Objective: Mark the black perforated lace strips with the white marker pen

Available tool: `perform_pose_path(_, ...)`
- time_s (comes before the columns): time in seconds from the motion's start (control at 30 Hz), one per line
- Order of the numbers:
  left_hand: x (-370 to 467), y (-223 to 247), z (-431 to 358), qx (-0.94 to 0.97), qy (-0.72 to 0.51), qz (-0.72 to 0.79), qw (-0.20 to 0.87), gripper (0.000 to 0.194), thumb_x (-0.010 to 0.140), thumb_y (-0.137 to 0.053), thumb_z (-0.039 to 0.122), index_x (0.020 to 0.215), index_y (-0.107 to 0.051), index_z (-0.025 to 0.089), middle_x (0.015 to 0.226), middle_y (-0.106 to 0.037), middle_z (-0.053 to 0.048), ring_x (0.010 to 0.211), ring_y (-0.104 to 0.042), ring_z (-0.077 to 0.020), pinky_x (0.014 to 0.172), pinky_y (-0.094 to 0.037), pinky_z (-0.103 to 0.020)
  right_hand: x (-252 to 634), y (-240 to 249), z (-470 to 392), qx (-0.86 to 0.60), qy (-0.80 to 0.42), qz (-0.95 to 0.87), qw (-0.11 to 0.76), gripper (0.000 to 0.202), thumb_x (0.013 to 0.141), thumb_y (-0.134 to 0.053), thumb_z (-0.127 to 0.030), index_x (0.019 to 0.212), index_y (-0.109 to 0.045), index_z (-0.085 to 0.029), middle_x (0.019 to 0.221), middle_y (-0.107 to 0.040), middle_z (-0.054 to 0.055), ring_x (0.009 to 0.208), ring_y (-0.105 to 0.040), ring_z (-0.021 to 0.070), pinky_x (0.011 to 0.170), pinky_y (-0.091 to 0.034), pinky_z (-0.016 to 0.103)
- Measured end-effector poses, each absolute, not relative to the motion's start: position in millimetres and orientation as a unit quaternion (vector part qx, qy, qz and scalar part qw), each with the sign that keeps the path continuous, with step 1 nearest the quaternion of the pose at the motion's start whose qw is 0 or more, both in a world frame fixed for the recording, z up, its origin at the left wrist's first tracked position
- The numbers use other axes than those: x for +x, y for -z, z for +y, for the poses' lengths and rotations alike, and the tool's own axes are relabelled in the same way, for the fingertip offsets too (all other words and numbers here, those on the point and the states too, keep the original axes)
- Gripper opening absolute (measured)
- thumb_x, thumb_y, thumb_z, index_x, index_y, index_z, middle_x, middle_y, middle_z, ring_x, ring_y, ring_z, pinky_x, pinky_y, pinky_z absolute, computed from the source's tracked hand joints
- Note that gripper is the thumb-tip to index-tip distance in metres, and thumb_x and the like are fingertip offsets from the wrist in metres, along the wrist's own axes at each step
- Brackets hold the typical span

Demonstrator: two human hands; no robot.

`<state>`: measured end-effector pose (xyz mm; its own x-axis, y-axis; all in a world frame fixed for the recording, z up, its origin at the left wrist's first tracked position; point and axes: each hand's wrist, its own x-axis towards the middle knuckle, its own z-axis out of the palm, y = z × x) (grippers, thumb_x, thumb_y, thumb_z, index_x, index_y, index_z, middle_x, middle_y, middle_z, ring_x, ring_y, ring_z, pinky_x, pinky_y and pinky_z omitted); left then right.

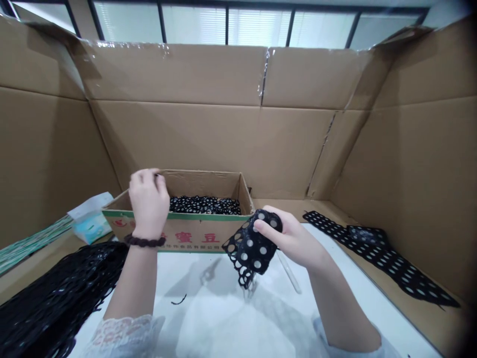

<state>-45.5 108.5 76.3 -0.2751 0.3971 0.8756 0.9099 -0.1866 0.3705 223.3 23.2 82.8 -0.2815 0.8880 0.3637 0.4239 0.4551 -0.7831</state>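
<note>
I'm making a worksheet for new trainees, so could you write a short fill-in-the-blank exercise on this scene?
1. The hand gripping the spotted black piece is the person's ____ hand.
2. The large characters on the front of the carton are ____ in colour.
3. The stripe along the top of that front is ____.
4. The left hand has a dark band around its ____.

Missing words: right; red; green; wrist.

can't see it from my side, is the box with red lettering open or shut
Open: no lid covers the box, and black spotted material shows inside.
</note>
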Motion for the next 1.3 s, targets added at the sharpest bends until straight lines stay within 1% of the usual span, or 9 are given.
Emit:
perform_pose_path(0.1,-42.1,-76.2,107.0,-0.631,0.438,-0.611,0.192,0.032,0.082,-0.044,0.032,0.105,-0.055,0.013,0.113,-0.054,-0.017,0.105,-0.048,-0.0326,0.086,-0.036,-0.048,219.8,-77.7,26.1,-0.417,-0.342,-0.740,0.403,0.021,0.081,-0.045,-0.038,0.075,-0.044,-0.018,0.068,-0.044,-0.002,0.063,-0.043,0.0099,0.056,-0.037,0.022)
perform_pose_path(0.2,-20.3,-85.3,76.9,-0.705,0.461,-0.526,0.115,0.030,0.086,-0.036,0.033,0.106,-0.055,0.020,0.100,-0.063,-0.006,0.092,-0.057,-0.0211,0.081,-0.042,-0.034,219.1,-75.9,27.0,-0.380,-0.397,-0.740,0.388,0.018,0.082,-0.045,-0.035,0.083,-0.047,-0.017,0.076,-0.050,0.000,0.071,-0.048,0.0119,0.063,-0.040,0.024)
perform_pose_path(0.3,6.0,-92.7,41.4,-0.801,0.425,-0.422,0.021,0.026,0.085,-0.040,0.035,0.099,-0.059,0.024,0.096,-0.065,-0.001,0.087,-0.059,-0.0166,0.078,-0.044,-0.027,218.2,-76.2,27.8,-0.378,-0.387,-0.741,0.397,0.015,0.081,-0.047,-0.031,0.082,-0.049,-0.016,0.077,-0.051,0.001,0.072,-0.048,0.0121,0.064,-0.039,0.024)
perform_pose_path(0.43,27.7,-87.9,24.0,-0.863,0.372,-0.343,-0.011,0.033,0.079,-0.052,0.039,0.108,-0.057,0.026,0.106,-0.062,-0.002,0.097,-0.055,-0.0191,0.084,-0.043,-0.030,213.3,-75.5,28.5,-0.413,-0.329,-0.727,0.438,0.016,0.078,-0.051,-0.030,0.072,-0.045,-0.016,0.066,-0.043,-0.003,0.061,-0.041,0.0087,0.054,-0.032,0.021)
perform_pose_path(0.6,32.9,-79.2,35.6,-0.862,0.367,-0.349,-0.021,0.027,0.081,-0.048,0.036,0.103,-0.059,0.024,0.102,-0.062,-0.004,0.094,-0.055,-0.0192,0.083,-0.043,-0.033,208.3,-72.1,26.7,-0.388,-0.355,-0.744,0.412,0.018,0.084,-0.041,-0.034,0.076,-0.045,-0.017,0.063,-0.036,-0.004,0.055,-0.032,0.0079,0.051,-0.029,0.021)
perform_pose_path(0.87,35.8,-83.5,40.9,-0.797,0.425,-0.401,-0.151,0.018,0.076,-0.055,0.035,0.087,-0.063,0.023,0.090,-0.066,0.000,0.083,-0.059,-0.0162,0.076,-0.045,-0.026,204.0,-66.1,27.2,-0.378,-0.334,-0.757,0.416,0.013,0.087,-0.036,-0.027,0.083,-0.046,-0.019,0.065,-0.037,-0.004,0.056,-0.032,0.0089,0.054,-0.030,0.022)
perform_pose_path(1.07,37.0,-83.2,46.1,-0.756,0.429,-0.396,-0.295,0.020,0.078,-0.052,0.033,0.083,-0.064,0.018,0.084,-0.068,-0.003,0.078,-0.061,-0.0171,0.070,-0.046,-0.026,200.0,-64.9,26.4,-0.390,-0.310,-0.757,0.423,0.014,0.087,-0.036,-0.027,0.078,-0.045,-0.020,0.065,-0.038,-0.003,0.058,-0.033,0.0097,0.055,-0.031,0.022)
perform_pose_path(1.17,40.5,-80.2,45.4,-0.731,0.466,-0.415,-0.275,0.021,0.080,-0.049,0.033,0.080,-0.061,0.016,0.082,-0.066,-0.003,0.077,-0.060,-0.0168,0.070,-0.046,-0.026,199.3,-65.8,25.6,-0.383,-0.317,-0.759,0.420,0.014,0.087,-0.036,-0.026,0.079,-0.045,-0.020,0.067,-0.041,-0.003,0.060,-0.037,0.0098,0.056,-0.033,0.022)
perform_pose_path(1.3,38.8,-77.8,48.5,-0.662,0.588,-0.448,-0.126,0.021,0.085,-0.041,0.033,0.087,-0.055,0.018,0.077,-0.063,-0.002,0.076,-0.060,-0.0142,0.071,-0.045,-0.025,201.0,-67.5,22.5,-0.383,-0.329,-0.761,0.408,0.015,0.087,-0.034,-0.027,0.081,-0.046,-0.019,0.068,-0.042,-0.002,0.061,-0.039,0.0097,0.055,-0.033,0.021)
